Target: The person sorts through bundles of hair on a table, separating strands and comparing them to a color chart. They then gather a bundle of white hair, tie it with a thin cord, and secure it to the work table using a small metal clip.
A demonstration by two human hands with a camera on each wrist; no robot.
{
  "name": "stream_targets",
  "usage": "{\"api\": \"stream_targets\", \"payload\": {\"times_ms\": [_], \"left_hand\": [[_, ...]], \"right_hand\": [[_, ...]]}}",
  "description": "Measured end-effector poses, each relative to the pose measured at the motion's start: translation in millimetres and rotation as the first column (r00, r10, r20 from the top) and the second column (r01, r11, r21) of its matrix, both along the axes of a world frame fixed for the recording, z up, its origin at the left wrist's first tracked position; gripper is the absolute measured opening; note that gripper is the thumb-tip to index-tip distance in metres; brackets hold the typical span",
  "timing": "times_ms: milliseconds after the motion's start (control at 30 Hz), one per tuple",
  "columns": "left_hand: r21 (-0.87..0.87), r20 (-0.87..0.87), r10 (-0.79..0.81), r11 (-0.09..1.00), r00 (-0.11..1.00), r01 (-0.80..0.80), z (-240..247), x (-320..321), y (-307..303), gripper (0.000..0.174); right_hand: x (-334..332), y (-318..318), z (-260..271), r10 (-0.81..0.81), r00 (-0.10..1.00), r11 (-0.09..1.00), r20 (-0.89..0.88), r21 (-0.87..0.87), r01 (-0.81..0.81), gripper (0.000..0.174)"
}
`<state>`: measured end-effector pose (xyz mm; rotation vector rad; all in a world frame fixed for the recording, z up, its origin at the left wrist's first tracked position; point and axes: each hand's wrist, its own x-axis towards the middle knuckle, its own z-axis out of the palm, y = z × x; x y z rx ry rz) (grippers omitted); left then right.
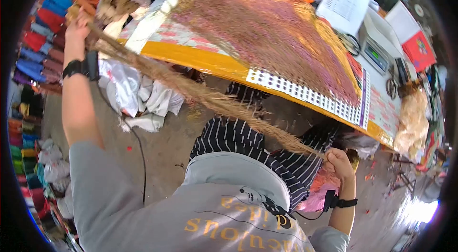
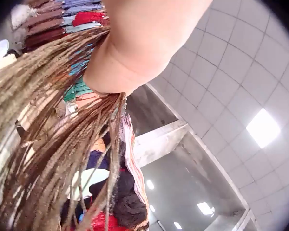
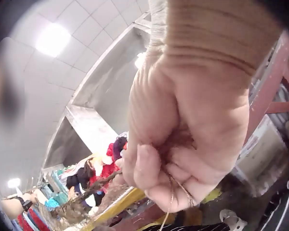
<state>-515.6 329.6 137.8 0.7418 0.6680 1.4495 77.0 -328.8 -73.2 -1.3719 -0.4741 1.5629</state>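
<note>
Two hands stretch one long bundle of brown yarn (image 1: pixel 191 87) in the head view, with the bundle slung in the air between the table (image 1: pixel 191 61) and the grey shirt (image 1: pixel 229 199). The left hand (image 1: pixel 78 27) has its fingers curled round one end; the right hand (image 1: pixel 339 163) is a closed fist on the other. The bundle looks frayed along its length, so stray strands might catch on the table edge or tangle with the heap of loose strands (image 1: pixel 257 37) if it swings that way. Its long axis slants from upper left to lower right, narrowing towards the right hand.

In the left wrist view the strands spread from beneath the left hand, falling down and to the left. That looseness could let single strands slide free if the grip eases; its fingertips are hidden.

In the right wrist view the thumb presses against curled fingers, and only a few thin ends poke out. Such a small hold might slip or snap strands under a hard pull. From there, the bundle runs off towards the lower left.
</note>
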Motion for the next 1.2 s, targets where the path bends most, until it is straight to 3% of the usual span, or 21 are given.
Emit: {"api": "stream_targets", "payload": {"times_ms": [33,67,133,200,267,333,367,433,500,533,567,600,667,767,800,867,967,1000,1067,1133,1200], "left_hand": [[0.358,-0.125,-0.695,0.634,0.709,0.685,-30,-71,65,0.032],[0.359,-0.121,-0.710,0.620,0.693,0.698,-32,-65,65,0.032],[0.216,-0.177,-0.192,0.949,0.965,0.228,-27,-64,37,0.020],[0.146,0.013,-0.217,0.966,0.976,0.212,-16,-47,14,0.015],[0.235,-0.398,0.034,0.970,0.917,0.066,-24,-45,13,0.015],[0.126,0.209,-0.329,0.943,0.921,0.308,-34,-86,53,0.030],[0.127,0.212,-0.340,0.939,0.916,0.320,-40,-79,53,0.030],[0.258,-0.372,-0.008,0.960,0.928,0.111,-51,-71,41,0.025],[0.479,-0.743,0.398,0.878,0.539,0.013,-57,-66,30,0.030],[0.481,-0.740,0.394,0.877,0.544,0.019,-51,-67,29,0.030],[0.224,-0.395,0.142,0.973,0.908,-0.055,-39,-72,28,0.034],[-0.049,0.132,-0.024,0.998,0.991,0.031,-32,-76,31,0.038],[-0.046,0.030,0.034,0.998,0.999,-0.032,-33,-84,43,0.046],[-0.018,-0.013,0.064,0.998,0.998,-0.064,-33,-89,53,0.053],[0.019,-0.007,0.095,0.995,0.995,-0.095,-34,-87,51,0.054],[0.057,0.002,0.126,0.990,0.992,-0.126,-36,-88,53,0.055],[0.121,-0.015,0.309,0.944,0.951,-0.305,-35,-76,45,0.047],[0.162,-0.077,0.390,0.913,0.918,-0.374,-27,-41,12,0.042],[0.201,-0.134,0.466,0.877,0.874,-0.437,-19,14,-44,0.037],[0.297,0.004,-0.174,0.940,0.985,0.165,-19,50,-82,0.040],[0.245,0.090,-0.365,0.910,0.927,0.335,-26,112,-147,0.044]], "right_hand": [[2,-6,-4,0.035,0.999,0.998,0.003,0.055,-0.036,0.021],[4,-12,-5,0.074,0.997,0.991,0.007,0.109,-0.075,0.020],[5,-19,0,0.066,0.998,0.996,0.010,0.064,-0.066,0.018],[0,-20,3,0.117,0.974,0.991,0.195,0.037,-0.126,0.015],[5,-26,-3,0.095,0.970,0.995,0.226,-0.011,-0.095,0.012],[10,-32,-13,0.085,0.819,0.996,0.568,-0.045,-0.072,0.010],[13,-33,-15,0.054,0.801,0.998,0.596,-0.022,-0.052,0.009],[19,-41,-22,-0.002,0.758,0.999,0.653,-0.040,0.037,0.009],[31,-53,-36,-0.095,0.640,0.988,0.762,-0.004,0.152,0.007],[39,-61,-42,-0.101,0.637,0.987,0.764,-0.003,0.160,0.007],[47,-70,-46,-0.110,0.582,0.975,0.805,-0.025,0.219,0.007],[54,-79,-51,-0.113,0.526,0.960,0.843,-0.044,0.277,0.007],[68,-94,-61,-0.143,0.465,0.951,0.874,-0.009,0.310,0.008],[89,-116,-68,-0.039,0.023,0.924,0.999,0.028,0.380,0.012],[100,-127,-73,-0.039,0.022,0.924,0.999,0.027,0.383,0.012],[123,-148,-79,0.025,-0.249,0.883,0.968,0.096,0.460,0.015],[165,-193,-84,0.170,-0.376,0.805,0.911,0.091,0.586,0.018],[174,-203,-81,0.173,-0.379,0.804,0.909,0.092,0.588,0.018],[187,-218,-65,0.089,-0.140,0.672,0.986,0.044,0.739,0.017],[162,-187,-17,-0.013,-0.088,0.712,0.996,0.071,0.698,0.019],[131,-142,30,-0.374,0.257,0.778,0.891,0.151,0.610,0.020]]}}
